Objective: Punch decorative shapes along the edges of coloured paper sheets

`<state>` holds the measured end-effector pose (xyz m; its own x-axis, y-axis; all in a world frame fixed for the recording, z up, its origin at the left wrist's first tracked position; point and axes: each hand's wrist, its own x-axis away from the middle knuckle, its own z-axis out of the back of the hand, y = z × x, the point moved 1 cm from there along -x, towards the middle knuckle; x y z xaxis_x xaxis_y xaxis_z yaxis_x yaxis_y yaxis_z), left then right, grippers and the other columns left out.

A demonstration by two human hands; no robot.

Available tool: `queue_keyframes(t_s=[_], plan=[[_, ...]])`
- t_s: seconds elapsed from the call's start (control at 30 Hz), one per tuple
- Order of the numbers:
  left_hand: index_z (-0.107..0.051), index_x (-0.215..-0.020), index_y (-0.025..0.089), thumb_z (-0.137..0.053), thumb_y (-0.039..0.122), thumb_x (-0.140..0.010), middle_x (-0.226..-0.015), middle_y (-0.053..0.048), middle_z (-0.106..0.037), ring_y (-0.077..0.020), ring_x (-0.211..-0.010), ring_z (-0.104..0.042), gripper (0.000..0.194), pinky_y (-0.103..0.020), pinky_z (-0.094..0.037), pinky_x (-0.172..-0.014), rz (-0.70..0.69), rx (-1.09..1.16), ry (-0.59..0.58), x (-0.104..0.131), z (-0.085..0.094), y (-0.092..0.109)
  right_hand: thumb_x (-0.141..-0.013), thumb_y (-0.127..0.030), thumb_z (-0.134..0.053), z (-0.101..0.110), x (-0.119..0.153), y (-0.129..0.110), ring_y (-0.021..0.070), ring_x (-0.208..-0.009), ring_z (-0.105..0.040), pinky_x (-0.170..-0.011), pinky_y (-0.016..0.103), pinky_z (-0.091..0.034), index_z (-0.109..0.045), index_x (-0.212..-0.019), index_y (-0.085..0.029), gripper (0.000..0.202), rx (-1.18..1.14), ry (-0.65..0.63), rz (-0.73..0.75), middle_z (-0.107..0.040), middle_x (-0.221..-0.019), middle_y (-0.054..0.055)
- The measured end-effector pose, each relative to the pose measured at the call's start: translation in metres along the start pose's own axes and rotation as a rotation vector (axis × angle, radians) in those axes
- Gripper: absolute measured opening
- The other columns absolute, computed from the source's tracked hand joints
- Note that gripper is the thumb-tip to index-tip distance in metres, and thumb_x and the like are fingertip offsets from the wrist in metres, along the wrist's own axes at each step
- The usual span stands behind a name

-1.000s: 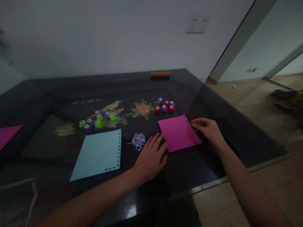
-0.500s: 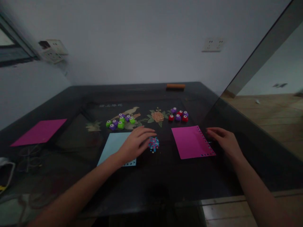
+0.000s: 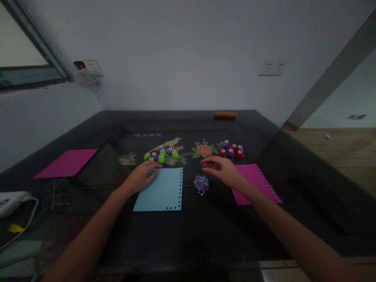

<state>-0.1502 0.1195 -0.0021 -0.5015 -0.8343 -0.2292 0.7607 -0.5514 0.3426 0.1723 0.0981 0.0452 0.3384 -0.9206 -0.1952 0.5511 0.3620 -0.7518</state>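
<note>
My left hand (image 3: 142, 177) rests at the upper left corner of a light blue sheet (image 3: 164, 190), fingers stretched out and holding nothing I can see. Small dark shapes line that sheet's right edge and part of its bottom edge. My right hand (image 3: 223, 170) hovers behind and to the right of a small heap of pink and blue sequins (image 3: 201, 184), its fingers loosely bent and apart. Beneath my right wrist lies a magenta sheet (image 3: 258, 182), partly covered by the forearm, with small pieces along its right and lower edges.
Green and purple eyeball beads (image 3: 161, 158) cluster behind the blue sheet; red and purple ones (image 3: 231, 152) sit behind the magenta sheet. Another magenta sheet (image 3: 69, 162) lies at far left, near eyeglasses (image 3: 55, 194) and a white corded device (image 3: 13, 201). A brown roll (image 3: 225, 114) lies at the back.
My left hand has moved left from the sequin heap to the blue sheet's corner. My right hand has gone from the magenta sheet's right edge leftward to near the heap. The view has shifted.
</note>
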Motion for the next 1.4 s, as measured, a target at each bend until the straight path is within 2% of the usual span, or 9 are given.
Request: queue_keyframes(t_s=[0.07, 0.17, 0.33, 0.47, 0.63, 0.93, 1.03, 1.2, 1.4], plan=[[-0.06, -0.114, 0.019, -0.041, 0.035, -0.091, -0.116, -0.009, -0.061, -0.0238, -0.109, -0.056, 0.034, -0.042, -0.044, -0.097, 0.0, -0.014, -0.032, 0.001, -0.001, 0.0, -0.081, -0.023, -0.063, -0.027, -0.016, -0.005, 0.0214, -0.093, -0.063, -0.083, 0.036, -0.05, -0.066, -0.107, -0.017, 0.027, 0.171, -0.081, 0.053, -0.067, -0.105, 0.01], [-0.058, -0.119, 0.018, -0.047, 0.046, -0.088, -0.12, -0.012, -0.057, -0.0251, -0.111, -0.054, 0.043, -0.041, -0.042, -0.098, -0.014, -0.039, -0.083, 0.001, -0.002, 0.0, -0.085, -0.033, -0.059, -0.06, -0.033, -0.008, 0.0279, -0.11, -0.054, -0.091, 0.041, -0.045, -0.059, -0.12, -0.013, 0.041, 0.455, -0.158, 0.122, -0.06, -0.117, 0.016], [-0.053, -0.126, 0.019, -0.061, 0.06, -0.074, -0.122, -0.012, -0.054, -0.0289, -0.112, -0.05, 0.066, -0.042, -0.04, -0.096, -0.033, -0.102, -0.123, 0.002, -0.005, -0.003, -0.082, -0.05, -0.058, -0.087, -0.041, -0.011, 0.035, -0.112, -0.048, -0.082, 0.046, -0.046, -0.051, -0.129, -0.014, 0.06, 0.671, -0.214, 0.153, -0.054, -0.121, 0.019], [-0.053, -0.128, 0.019, -0.064, 0.058, -0.073, -0.121, -0.012, -0.052, -0.0297, -0.113, -0.048, 0.068, -0.043, -0.039, -0.096, -0.034, -0.131, -0.131, 0.003, -0.007, -0.004, -0.083, -0.049, -0.057, -0.09, -0.038, -0.013, 0.0368, -0.114, -0.045, -0.082, 0.048, -0.045, -0.053, -0.128, -0.015, 0.057, 0.722, -0.22, 0.169, -0.052, -0.126, 0.02], [-0.054, -0.127, 0.019, -0.065, 0.057, -0.073, -0.119, -0.012, -0.052, -0.0304, -0.111, -0.048, 0.067, -0.044, -0.04, -0.094, -0.021, -0.087, -0.142, 0.002, -0.006, -0.002, -0.084, -0.045, -0.059, -0.088, -0.034, -0.017, 0.0317, -0.11, -0.048, -0.08, 0.042, -0.045, -0.056, -0.124, -0.017, 0.049, 0.725, -0.197, 0.187, -0.056, -0.122, 0.015], [-0.055, -0.124, 0.018, -0.066, 0.06, -0.07, -0.12, -0.013, -0.052, -0.0309, -0.112, -0.048, 0.069, -0.045, -0.039, -0.096, -0.02, -0.057, -0.151, -0.001, -0.001, 0.002, -0.085, -0.038, -0.059, -0.088, -0.03, -0.023, 0.0302, -0.108, -0.05, -0.079, 0.04, -0.046, -0.056, -0.122, -0.013, 0.045, 0.745, -0.19, 0.186, -0.058, -0.121, 0.013], [-0.054, -0.12, 0.017, -0.068, 0.056, -0.07, -0.121, -0.013, -0.053, -0.0306, -0.113, -0.048, 0.065, -0.045, -0.038, -0.096, -0.024, -0.043, -0.129, -0.001, 0.0, 0.005, -0.083, -0.035, -0.063, -0.087, -0.03, -0.023, 0.0284, -0.105, -0.052, -0.078, 0.038, -0.045, -0.059, -0.117, -0.014, 0.04, 0.701, -0.171, 0.185, -0.06, -0.117, 0.012], [-0.053, -0.115, 0.018, -0.071, 0.052, -0.068, -0.114, -0.011, -0.058, -0.0299, -0.108, -0.052, 0.062, -0.042, -0.04, -0.092, -0.011, -0.032, -0.115, -0.001, 0.003, 0.01, -0.081, -0.022, -0.066, -0.087, -0.035, -0.02, 0.0215, -0.097, -0.056, -0.076, 0.031, -0.043, -0.063, -0.1, -0.018, 0.02, 0.557, -0.068, 0.168, -0.065, -0.103, 0.006], [-0.054, -0.114, 0.02, -0.071, 0.045, -0.071, -0.113, -0.01, -0.061, -0.0299, -0.107, -0.055, 0.052, -0.043, -0.04, -0.092, 0.042, -0.04, -0.061, -0.002, 0.006, 0.011, -0.08, -0.023, -0.066, -0.087, -0.044, -0.01, 0.0161, -0.077, -0.058, -0.066, 0.028, -0.039, -0.065, -0.081, -0.018, 0.005, 0.322, -0.043, 0.047, -0.065, -0.083, 0.003]])
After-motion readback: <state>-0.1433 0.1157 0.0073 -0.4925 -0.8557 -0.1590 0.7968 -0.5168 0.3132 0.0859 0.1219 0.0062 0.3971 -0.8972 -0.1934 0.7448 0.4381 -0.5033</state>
